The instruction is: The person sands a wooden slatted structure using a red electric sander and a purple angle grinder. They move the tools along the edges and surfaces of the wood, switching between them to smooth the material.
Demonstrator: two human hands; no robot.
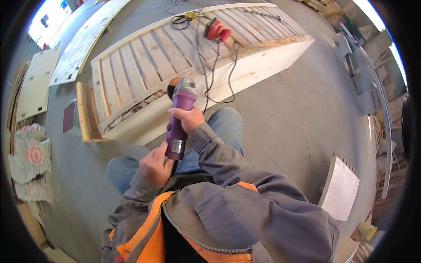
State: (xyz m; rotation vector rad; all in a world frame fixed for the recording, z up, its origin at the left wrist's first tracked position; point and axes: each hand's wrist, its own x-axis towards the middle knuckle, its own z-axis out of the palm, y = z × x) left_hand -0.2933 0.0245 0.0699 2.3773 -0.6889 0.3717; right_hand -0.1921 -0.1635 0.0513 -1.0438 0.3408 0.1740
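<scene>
A purple angle grinder (183,103) with a grey metal head and a brown-orange disc (174,87) is held upright in front of me, its head pointing away. My right hand (190,119) is wrapped round the middle of its body. At the rear end, my left hand (156,165) has its fingers closed against the casing, close to where a dark cord comes out. Beyond the disc lies a long slatted wooden piece (144,65) with a pale board side and a rough, dark-marked near edge.
On the slats rest a red power tool (217,30), a coiled cable with a yellow plug (190,15) and a thin metal bar (263,15). Cords hang over the near side. Printed sacks (33,153) stand left; a pale board (340,188) leans at right. Timber lines the walls.
</scene>
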